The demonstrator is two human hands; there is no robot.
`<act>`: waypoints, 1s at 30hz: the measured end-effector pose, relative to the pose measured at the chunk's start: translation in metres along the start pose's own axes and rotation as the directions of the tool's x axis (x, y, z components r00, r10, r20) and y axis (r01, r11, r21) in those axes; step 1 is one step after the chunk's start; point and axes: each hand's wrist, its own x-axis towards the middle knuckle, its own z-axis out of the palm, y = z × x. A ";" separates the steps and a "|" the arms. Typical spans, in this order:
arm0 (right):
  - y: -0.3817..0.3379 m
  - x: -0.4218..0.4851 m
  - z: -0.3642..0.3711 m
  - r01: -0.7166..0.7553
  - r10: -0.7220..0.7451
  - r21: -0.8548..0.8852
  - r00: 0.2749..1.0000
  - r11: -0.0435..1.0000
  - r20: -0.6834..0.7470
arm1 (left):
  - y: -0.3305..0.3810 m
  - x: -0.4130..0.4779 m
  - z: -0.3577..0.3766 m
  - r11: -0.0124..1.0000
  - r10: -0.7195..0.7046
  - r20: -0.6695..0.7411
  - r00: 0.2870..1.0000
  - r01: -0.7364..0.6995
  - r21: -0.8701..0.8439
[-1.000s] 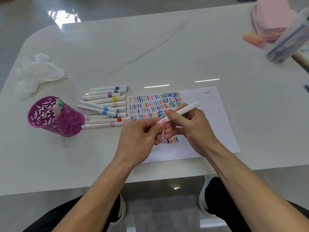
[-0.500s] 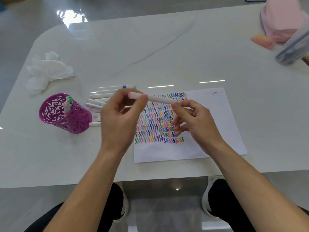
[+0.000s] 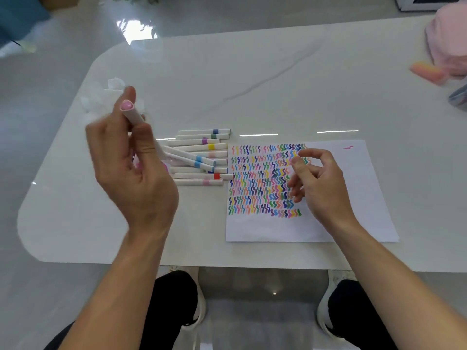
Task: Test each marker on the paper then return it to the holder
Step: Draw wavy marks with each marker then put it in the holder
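My left hand [image 3: 131,173] grips a white marker with a pink end cap [image 3: 130,112], lifted above the left side of the table with the pink end pointing up. The hand covers the purple holder, of which only a sliver of pink shows. My right hand [image 3: 318,188] hovers over the paper [image 3: 353,193] with fingers loosely curled and nothing in it. Rows of coloured squiggles [image 3: 262,180] fill the paper's left half. Several white markers with coloured bands [image 3: 199,157] lie in a pile just left of the paper.
A crumpled white tissue [image 3: 101,99] lies at the table's far left behind my hand. A pink cloth object [image 3: 447,44] and a pink-orange eraser [image 3: 427,72] sit at the far right. The table's front edge runs above my knees.
My left hand took the pink marker from the right hand and carried it left and up, over the holder. The right hand let go and stays above the paper.
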 end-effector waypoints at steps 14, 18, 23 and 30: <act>0.000 0.001 0.016 -0.004 0.005 -0.037 1.000 0.999 0.013 | -0.040 0.007 -0.050 0.931 -0.290 0.166 0.942 0.238 0.275; 0.001 0.002 0.017 -0.007 0.007 -0.030 1.000 1.000 0.013 | -0.051 0.004 -0.055 0.898 -0.321 0.243 0.915 0.213 0.385; 0.001 0.003 0.018 -0.010 0.010 -0.029 1.000 1.000 0.005 | -0.054 0.001 -0.054 0.870 -0.306 0.348 0.886 0.112 0.480; 0.000 0.003 0.016 -0.008 0.008 -0.032 1.000 0.999 -0.002 | -0.048 -0.001 -0.050 0.838 -0.317 0.357 0.879 0.083 0.539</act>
